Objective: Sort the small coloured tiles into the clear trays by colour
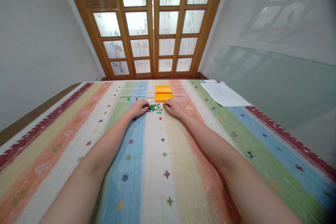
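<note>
A small pile of tiny pieces, mostly green with some dark, yellow and red ones, lies on the striped tablecloth between my hands. At its left edge, my left hand has its fingers curled and touching the pieces. My right hand rests at the right edge, fingertips drawn together in a pinch. What either hand holds is too small to make out. Just behind the pile stands a yellow-orange box with two sections. Left of it, a clear tray contains a few small pieces, one of them green.
Another clear tray stands right of the yellow-orange box. White paper sheets lie at the table's far right. The patterned tablecloth covers the table. Beyond its far edge are wooden doors with frosted panes; a glass panel leans on the right.
</note>
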The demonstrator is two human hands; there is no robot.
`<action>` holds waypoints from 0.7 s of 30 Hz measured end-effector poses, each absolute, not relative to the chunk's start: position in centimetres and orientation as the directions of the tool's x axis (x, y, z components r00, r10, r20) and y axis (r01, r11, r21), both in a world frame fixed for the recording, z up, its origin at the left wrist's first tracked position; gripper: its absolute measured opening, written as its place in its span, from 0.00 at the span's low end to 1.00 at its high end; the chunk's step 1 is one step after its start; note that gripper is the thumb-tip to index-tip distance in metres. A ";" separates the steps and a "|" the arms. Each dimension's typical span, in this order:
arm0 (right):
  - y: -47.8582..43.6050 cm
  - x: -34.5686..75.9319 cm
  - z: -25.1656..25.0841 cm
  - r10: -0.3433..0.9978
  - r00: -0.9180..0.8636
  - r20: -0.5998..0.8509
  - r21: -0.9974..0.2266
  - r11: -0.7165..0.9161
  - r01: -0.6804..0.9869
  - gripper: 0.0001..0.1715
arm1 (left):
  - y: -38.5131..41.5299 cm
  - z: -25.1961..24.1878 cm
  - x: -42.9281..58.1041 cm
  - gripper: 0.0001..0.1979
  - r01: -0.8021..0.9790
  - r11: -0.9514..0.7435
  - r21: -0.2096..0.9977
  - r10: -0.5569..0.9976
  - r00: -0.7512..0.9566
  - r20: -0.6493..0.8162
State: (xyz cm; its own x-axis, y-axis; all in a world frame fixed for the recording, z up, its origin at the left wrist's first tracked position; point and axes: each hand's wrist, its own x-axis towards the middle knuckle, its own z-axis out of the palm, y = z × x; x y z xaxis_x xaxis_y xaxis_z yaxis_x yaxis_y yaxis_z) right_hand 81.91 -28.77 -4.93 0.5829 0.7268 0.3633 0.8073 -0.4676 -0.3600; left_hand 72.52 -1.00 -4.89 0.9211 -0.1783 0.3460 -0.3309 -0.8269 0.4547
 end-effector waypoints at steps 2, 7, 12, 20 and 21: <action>-28.8 81.9 -4.9 0.727 0.589 0.353 -0.358 -0.477 0.803 0.15 | -1.0 -5.0 72.5 0.09 -0.286 -0.833 0.473 -0.118 0.928 0.354; -28.8 82.0 -5.0 0.729 0.588 0.352 -0.354 -0.478 0.804 0.15 | -0.2 -5.2 72.5 0.11 -0.186 -0.811 0.554 0.070 0.910 0.408; -28.8 82.2 -5.2 0.727 0.579 0.370 -0.353 -0.466 0.811 0.15 | 1.5 -5.8 72.9 0.12 -0.097 -0.730 0.676 0.294 0.849 0.440; -28.7 82.3 -5.3 0.729 0.587 0.352 -0.342 -0.484 0.806 0.15 | 3.0 -6.1 73.2 0.13 -0.019 -0.525 0.851 0.531 0.773 0.346; -28.7 82.3 -5.2 0.729 0.587 0.353 -0.342 -0.483 0.806 0.15 | 3.0 -6.0 73.1 0.13 -0.025 -0.504 0.863 0.546 0.765 0.341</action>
